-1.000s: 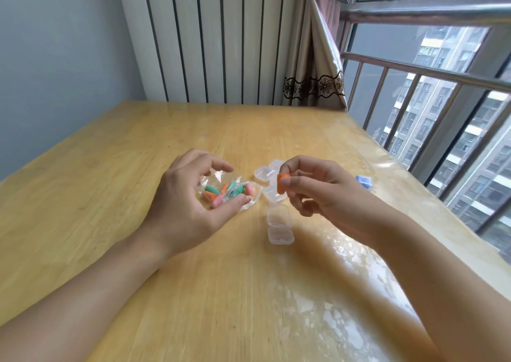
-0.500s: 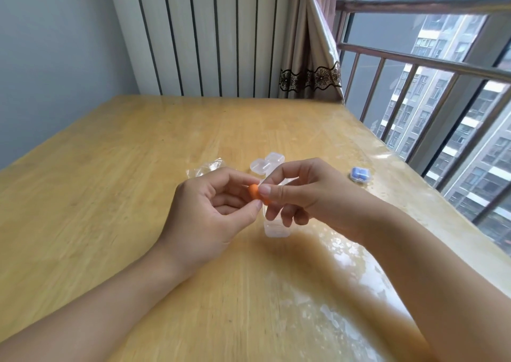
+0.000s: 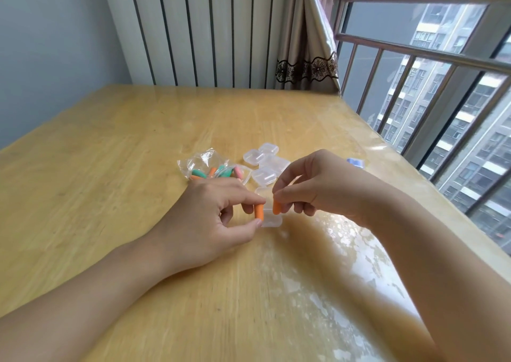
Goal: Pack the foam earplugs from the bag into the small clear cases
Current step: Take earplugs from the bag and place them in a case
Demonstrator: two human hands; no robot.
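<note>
The left hand (image 3: 210,218) pinched an orange earplug (image 3: 259,211) between thumb and forefinger, and the right hand (image 3: 318,184) pinched a second orange earplug (image 3: 276,206) by its top. Both plugs hung upright, just apart, over an open clear case (image 3: 271,219) on the wooden table (image 3: 110,154). Beyond lay the clear bag (image 3: 210,165) of coloured earplugs, beside a cluster of empty cases (image 3: 262,165).

A glossy wooden desk (image 3: 116,146) meets a ribbed white wall panel (image 3: 201,29); a beige curtain (image 3: 307,43) hangs beside the railed window (image 3: 431,65).
</note>
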